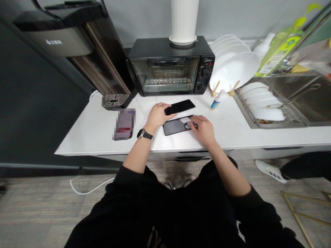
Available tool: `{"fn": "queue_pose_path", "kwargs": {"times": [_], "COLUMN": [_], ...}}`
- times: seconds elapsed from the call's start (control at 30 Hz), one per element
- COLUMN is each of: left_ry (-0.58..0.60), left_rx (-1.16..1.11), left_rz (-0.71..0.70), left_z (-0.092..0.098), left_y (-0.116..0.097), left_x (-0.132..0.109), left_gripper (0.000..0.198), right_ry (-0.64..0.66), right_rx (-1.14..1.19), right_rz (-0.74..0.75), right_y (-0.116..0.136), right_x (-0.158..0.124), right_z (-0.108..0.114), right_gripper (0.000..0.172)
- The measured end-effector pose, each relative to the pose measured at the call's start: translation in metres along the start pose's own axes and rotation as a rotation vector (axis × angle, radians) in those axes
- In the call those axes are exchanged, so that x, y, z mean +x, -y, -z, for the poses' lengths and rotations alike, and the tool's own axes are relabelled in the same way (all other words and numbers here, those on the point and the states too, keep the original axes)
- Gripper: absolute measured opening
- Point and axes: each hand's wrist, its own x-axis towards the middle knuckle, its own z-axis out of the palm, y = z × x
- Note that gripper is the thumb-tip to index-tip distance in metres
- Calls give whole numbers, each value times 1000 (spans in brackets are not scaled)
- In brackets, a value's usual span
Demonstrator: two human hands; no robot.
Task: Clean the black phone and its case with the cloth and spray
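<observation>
A black phone (pixel 181 106) lies on the white counter (pixel 98 134), and my left hand (pixel 157 116) rests at its left end with the thumb on the screen. Just in front of it lies a dark phone case (pixel 173 126). My right hand (pixel 204 129) presses a small grey-white cloth (pixel 186 121) onto the right end of that case, fingers curled over it. A watch (pixel 144 134) is on my left wrist.
A black toaster oven (pixel 170 67) stands behind the phone. A small spray bottle (pixel 216 100), a rack of white plates (pixel 232 69) and a sink (pixel 297 100) are to the right. A blurred object (pixel 124 124) lies at left. Another person's shoe (pixel 270 170) is on the floor.
</observation>
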Motion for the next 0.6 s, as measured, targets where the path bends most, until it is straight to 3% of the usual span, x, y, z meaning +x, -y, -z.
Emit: {"fn": "queue_pose_path", "kwargs": {"times": [0.23, 0.43, 0.5, 0.6], "left_ry": [-27, -106, -177, -216], "left_rx": [15, 83, -67, -516], "left_rz": [42, 134, 200, 367], "left_z": [8, 25, 31, 37], "left_y": [-10, -16, -23, -33], "left_x": [-5, -16, -31, -62], "left_gripper": [30, 33, 37, 53], "right_ry": [21, -13, -57, -167], "right_rx": [76, 106, 111, 149], "right_rz": [-53, -68, -105, -229], "right_y": [-3, -3, -3, -5], "right_x": [0, 0, 1, 2], "right_z": [0, 2, 4, 8], "right_gripper": [29, 27, 28, 37]}}
